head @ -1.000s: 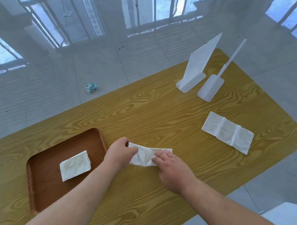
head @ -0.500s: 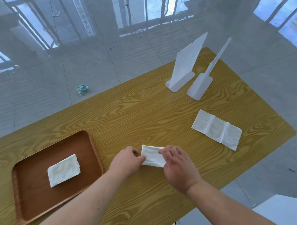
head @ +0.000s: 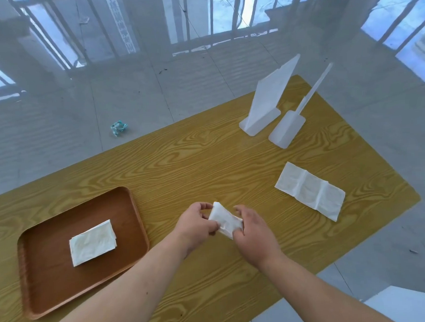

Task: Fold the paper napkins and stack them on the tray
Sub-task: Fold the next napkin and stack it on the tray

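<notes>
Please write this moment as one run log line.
both hands: hold folded napkin | tray: one napkin | table: one unfolded

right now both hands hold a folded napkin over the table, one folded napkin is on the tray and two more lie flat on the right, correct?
Not quite: the head view shows only one flat napkin on the right, not two. The rest holds.
</notes>
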Tool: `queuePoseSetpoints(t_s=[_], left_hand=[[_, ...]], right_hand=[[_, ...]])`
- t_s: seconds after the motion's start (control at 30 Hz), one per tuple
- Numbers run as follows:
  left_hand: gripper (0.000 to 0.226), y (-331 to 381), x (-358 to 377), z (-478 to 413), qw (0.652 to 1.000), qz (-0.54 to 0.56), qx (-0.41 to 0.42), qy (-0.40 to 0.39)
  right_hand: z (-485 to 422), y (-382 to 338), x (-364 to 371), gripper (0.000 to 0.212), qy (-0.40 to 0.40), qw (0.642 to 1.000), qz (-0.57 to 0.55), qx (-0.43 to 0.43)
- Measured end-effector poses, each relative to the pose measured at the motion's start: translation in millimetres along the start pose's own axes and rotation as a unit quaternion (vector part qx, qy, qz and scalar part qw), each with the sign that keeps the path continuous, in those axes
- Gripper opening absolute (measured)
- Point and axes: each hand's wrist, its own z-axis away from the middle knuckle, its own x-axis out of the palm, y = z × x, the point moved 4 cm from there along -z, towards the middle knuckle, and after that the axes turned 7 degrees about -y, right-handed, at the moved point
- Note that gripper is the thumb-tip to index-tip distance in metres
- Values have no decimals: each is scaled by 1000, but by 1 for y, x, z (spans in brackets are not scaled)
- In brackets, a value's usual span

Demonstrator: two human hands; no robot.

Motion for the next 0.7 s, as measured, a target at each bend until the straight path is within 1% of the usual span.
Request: queuePoseSetpoints(t_s=[0.07,0.1,0.17,0.23,0.27,0.3,0.33,0.37,0.43,0.5,0.6,0.7], left_hand=[[49,2,-10,8,999,39,14,-23],[50,2,-17,13,998,60,18,-31],[47,-1,-35,20,994,99,27,-40],[42,-8,-57,29,990,130,32,-36],[40,-13,-69,33,989,142,31,-29],[38,-20,-81,38,987,154,30,-21],[36,-27,-93,43,985,167,27,-13],[33,-36,-104,49,983,185,23,-5],[29,-55,-129,61,972,236,9,12],[27,-73,-154,74,966,253,3,44],[26,-98,-191,92,968,235,1,86],[29,-120,-220,107,960,270,-1,68]], right_hand=[[-7,-6,-4,68,31,989,-128,73],[-10,-11,-2,71,26,974,-198,104],[-19,-25,9,69,-25,931,-329,155],[-25,-46,27,59,-108,879,-423,190],[-26,-58,36,49,-141,863,-444,195],[-28,-71,46,37,-160,856,-452,191],[-30,-83,55,26,-170,854,-456,182],[-32,-96,65,19,-176,853,-461,172],[-37,-123,83,15,-180,854,-463,155],[-42,-149,101,17,-187,861,-451,144],[-48,-181,128,23,-201,886,-398,128],[-53,-205,152,36,-226,903,-352,103]])
